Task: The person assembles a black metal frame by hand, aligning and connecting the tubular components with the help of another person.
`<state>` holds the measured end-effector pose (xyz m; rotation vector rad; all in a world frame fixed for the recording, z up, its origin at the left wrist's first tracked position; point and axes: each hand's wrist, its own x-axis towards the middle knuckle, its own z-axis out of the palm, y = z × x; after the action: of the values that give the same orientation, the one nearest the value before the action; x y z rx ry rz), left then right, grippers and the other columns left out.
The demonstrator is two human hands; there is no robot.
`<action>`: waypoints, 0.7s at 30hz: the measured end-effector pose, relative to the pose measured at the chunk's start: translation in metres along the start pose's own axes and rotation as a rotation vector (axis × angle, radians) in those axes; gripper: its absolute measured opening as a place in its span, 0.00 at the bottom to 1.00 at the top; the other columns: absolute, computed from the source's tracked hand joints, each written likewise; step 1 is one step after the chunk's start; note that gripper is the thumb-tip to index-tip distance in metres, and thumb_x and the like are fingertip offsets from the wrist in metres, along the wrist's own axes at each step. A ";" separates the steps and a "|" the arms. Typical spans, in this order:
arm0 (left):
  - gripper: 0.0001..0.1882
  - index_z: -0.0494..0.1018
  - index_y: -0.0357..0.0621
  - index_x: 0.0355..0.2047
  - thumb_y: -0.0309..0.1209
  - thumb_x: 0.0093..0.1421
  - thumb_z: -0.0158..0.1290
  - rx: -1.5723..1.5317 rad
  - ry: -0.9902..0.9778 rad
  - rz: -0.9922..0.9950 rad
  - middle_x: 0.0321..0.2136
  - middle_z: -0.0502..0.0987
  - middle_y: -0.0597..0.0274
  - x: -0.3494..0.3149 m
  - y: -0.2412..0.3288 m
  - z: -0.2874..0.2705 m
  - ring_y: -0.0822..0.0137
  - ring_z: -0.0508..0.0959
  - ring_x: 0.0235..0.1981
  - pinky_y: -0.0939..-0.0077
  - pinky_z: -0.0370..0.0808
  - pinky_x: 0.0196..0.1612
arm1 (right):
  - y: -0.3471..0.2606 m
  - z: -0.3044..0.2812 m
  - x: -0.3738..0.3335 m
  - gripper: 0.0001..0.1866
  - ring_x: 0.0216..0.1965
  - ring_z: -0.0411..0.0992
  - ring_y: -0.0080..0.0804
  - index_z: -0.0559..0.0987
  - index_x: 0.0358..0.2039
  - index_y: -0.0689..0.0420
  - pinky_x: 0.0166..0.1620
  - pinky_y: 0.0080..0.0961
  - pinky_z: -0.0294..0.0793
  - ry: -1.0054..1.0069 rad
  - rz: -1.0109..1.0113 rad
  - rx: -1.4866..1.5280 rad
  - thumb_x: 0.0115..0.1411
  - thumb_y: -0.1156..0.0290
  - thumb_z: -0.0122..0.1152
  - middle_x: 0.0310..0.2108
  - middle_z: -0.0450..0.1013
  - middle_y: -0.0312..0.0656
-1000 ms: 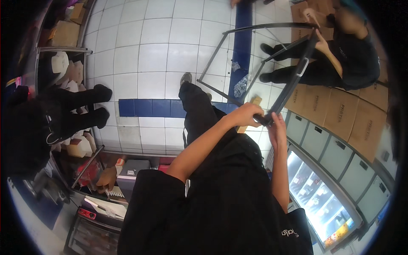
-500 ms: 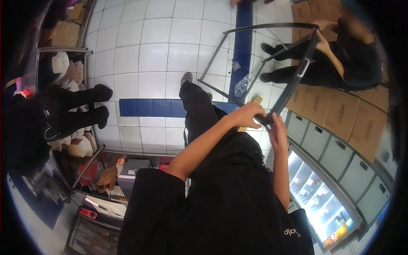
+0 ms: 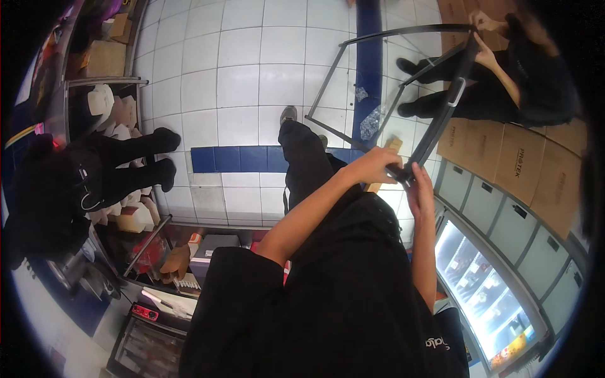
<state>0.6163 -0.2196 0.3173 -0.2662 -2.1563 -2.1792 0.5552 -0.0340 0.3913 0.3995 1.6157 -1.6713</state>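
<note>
A dark metal frame (image 3: 439,124) of thin bars, open in the middle, is held up in front of me. It has a pale handle-like fitting (image 3: 456,92) on its thick right bar. At the frame's near corner, the fingers of my left hand (image 3: 380,165) are wrapped round the bars. My right hand (image 3: 421,191) grips the same corner from the right, thumb and fingers against the thick bar. At the far right corner, a co-worker's hand (image 3: 484,51) also touches the frame. My fingers partly cover the corner joint.
Bubble wrap (image 3: 370,123) lies on the blue floor strip beneath the frame. Stacked cardboard boxes (image 3: 518,165) and grey lockers (image 3: 490,208) line the right, beside a lit display case (image 3: 482,290). Another person (image 3: 94,170) stands at left near cluttered shelves (image 3: 104,80).
The whole view has shifted slightly to the right. Both my hands keep their hold on the frame's corner, and the co-worker still holds the far corner.
</note>
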 end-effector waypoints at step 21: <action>0.18 0.76 0.40 0.36 0.28 0.45 0.70 0.010 -0.047 -0.053 0.33 0.77 0.55 0.002 0.006 -0.001 0.55 0.80 0.39 0.66 0.76 0.44 | -0.001 0.004 0.000 0.13 0.43 0.72 0.22 0.76 0.47 0.53 0.54 0.30 0.67 0.015 0.004 0.017 0.67 0.60 0.61 0.40 0.76 0.33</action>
<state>0.6158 -0.2207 0.3240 -0.2655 -2.2227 -2.2115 0.5558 -0.0381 0.3924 0.4245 1.6114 -1.6836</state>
